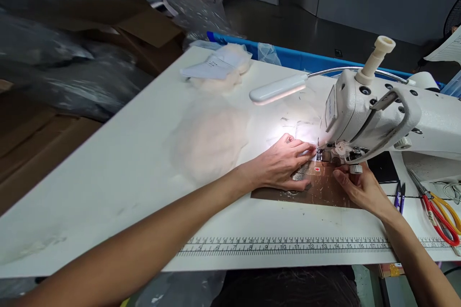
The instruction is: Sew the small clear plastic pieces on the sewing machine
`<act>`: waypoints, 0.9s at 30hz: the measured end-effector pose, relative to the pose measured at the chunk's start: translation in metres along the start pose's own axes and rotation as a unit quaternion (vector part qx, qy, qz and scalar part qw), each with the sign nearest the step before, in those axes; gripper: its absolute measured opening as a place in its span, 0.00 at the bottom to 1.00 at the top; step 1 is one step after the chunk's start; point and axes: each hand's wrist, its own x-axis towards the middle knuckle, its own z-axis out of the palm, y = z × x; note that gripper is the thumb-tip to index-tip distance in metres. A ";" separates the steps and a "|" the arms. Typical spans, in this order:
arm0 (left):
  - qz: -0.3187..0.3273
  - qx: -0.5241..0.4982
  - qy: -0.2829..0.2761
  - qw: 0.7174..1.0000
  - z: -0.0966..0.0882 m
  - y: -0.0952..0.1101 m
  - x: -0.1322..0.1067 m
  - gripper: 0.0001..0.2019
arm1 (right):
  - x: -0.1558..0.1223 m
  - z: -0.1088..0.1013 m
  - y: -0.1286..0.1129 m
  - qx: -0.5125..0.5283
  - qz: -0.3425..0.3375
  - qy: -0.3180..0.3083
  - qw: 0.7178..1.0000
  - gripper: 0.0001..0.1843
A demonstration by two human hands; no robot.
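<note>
Flanking the presser foot [319, 155], hands apart

My left hand [288, 165] spreads over the brown plate [320, 193] beneath the sewing machine [360, 100]; my right hand [365, 187] has fingertips hidden behind a knob [356, 169], so I cannot tell its grip; a lamp [279, 90] hangs beyond; pale sheer pieces [212, 139] lie leftward; purple snips [397, 200] and red-handled scissors [431, 211] lie rightward.

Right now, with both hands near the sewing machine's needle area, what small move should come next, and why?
Perhaps ease the left hand slightly leftward: its fingers lie right beside the presser foot, while the right hand is on the other side.
</note>
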 end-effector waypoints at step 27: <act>-0.104 0.054 -0.020 0.993 -0.006 -0.018 0.017 0.16 | -0.018 0.028 0.005 -0.196 -0.143 0.078 0.967 0.17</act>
